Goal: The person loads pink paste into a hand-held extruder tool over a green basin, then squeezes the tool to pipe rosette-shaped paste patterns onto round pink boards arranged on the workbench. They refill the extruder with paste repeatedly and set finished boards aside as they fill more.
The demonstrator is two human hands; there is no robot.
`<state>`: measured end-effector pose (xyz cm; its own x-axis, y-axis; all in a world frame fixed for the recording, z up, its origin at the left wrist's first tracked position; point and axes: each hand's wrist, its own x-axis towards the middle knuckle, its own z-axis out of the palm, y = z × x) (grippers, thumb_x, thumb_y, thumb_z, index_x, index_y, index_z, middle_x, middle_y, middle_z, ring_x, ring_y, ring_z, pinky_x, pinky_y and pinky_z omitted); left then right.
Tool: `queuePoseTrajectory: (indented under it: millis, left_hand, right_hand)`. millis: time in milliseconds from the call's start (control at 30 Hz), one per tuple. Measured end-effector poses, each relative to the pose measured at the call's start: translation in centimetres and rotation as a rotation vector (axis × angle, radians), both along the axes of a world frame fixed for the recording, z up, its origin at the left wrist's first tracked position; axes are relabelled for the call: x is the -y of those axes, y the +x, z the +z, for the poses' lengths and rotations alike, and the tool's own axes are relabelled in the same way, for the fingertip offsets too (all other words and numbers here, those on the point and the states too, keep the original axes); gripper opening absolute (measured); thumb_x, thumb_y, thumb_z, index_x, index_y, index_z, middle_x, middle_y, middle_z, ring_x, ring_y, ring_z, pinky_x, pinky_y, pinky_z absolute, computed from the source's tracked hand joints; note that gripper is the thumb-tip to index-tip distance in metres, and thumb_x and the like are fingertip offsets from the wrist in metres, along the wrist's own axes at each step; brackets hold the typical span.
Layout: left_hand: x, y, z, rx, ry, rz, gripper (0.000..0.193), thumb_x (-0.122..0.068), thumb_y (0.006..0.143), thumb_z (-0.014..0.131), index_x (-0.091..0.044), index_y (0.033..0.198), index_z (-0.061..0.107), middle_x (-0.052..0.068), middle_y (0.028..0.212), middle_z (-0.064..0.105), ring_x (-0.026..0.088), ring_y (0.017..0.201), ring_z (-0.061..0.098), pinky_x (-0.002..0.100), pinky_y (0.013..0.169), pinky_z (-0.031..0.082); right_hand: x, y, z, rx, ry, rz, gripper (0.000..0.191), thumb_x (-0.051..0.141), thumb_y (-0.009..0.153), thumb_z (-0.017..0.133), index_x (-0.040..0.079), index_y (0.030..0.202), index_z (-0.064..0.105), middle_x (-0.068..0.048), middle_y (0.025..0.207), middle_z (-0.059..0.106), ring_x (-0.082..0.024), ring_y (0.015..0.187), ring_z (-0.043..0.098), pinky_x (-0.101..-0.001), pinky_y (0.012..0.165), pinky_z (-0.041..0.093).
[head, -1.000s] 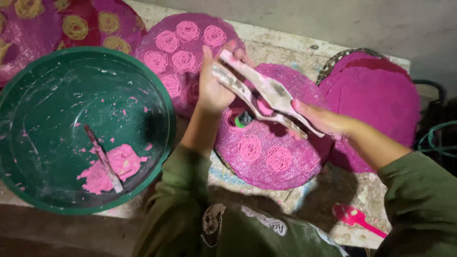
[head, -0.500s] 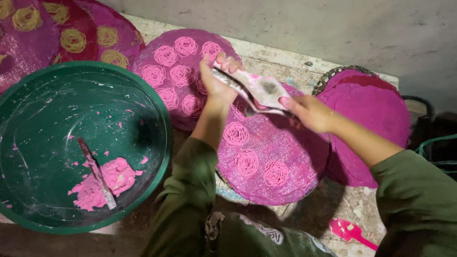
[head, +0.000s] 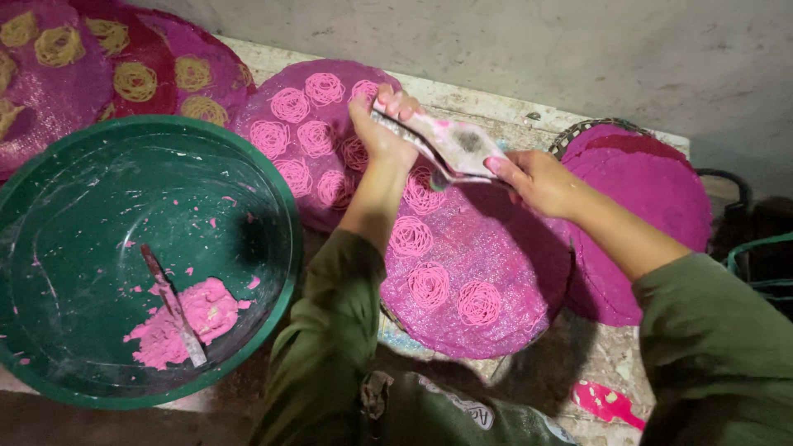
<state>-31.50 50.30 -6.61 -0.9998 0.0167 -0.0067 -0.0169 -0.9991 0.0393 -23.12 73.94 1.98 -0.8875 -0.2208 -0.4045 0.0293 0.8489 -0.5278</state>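
Note:
Both hands grip a dough-smeared hand press (head: 450,147) held over a round magenta woven mat (head: 504,272). My left hand (head: 382,132) clasps its left handle end; my right hand (head: 537,180) holds the right end. Under the press, pink noodle coils (head: 411,236) lie in swirls on the mat, with a fresh coil (head: 421,182) just below it. Another magenta mat (head: 289,116) behind carries several more pink coils.
A big green basin (head: 248,190) at left holds a lump of pink dough (head: 182,318) and a smeared knife (head: 173,306). Mats with yellow coils (head: 132,78) lie far left. Stacked bare magenta mats (head: 644,190) sit at right. A pink scoop (head: 607,403) lies near the bench edge.
The press and both hands moved up and away across the mat. More pink coils now lie on the near mat than a second ago.

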Motion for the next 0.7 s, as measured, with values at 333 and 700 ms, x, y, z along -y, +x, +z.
queuePoseTrajectory:
  millis: [333,700]
  left_hand:
    - [1.7,0.2,-3.1,0.245,-1.014,-0.405,0.070,-0.065,0.103,0.018,-0.004,0.127,0.041,0.007,0.084,0.053,0.014,0.056,0.042,0.030,0.044,0.033]
    - [4.6,6.7,-4.5,-0.118,-1.879,-0.012,0.058,-0.040,0.109,0.040,-0.006,0.156,0.042,0.009,0.135,0.069,0.015,0.094,0.063,0.030,0.080,0.048]
  right_hand:
    - [-0.7,-0.6,-1.3,-0.128,-0.245,0.085,0.054,0.053,0.104,0.047,0.004,0.089,0.065,-0.002,0.062,0.059,-0.012,0.057,0.055,-0.0321,0.055,0.046]
    - [-4.4,-0.2,-4.5,-0.207,-0.342,-0.114,0.053,0.054,0.104,0.045,0.005,0.102,0.065,-0.004,0.068,0.060,-0.013,0.060,0.057,-0.0323,0.056,0.048]
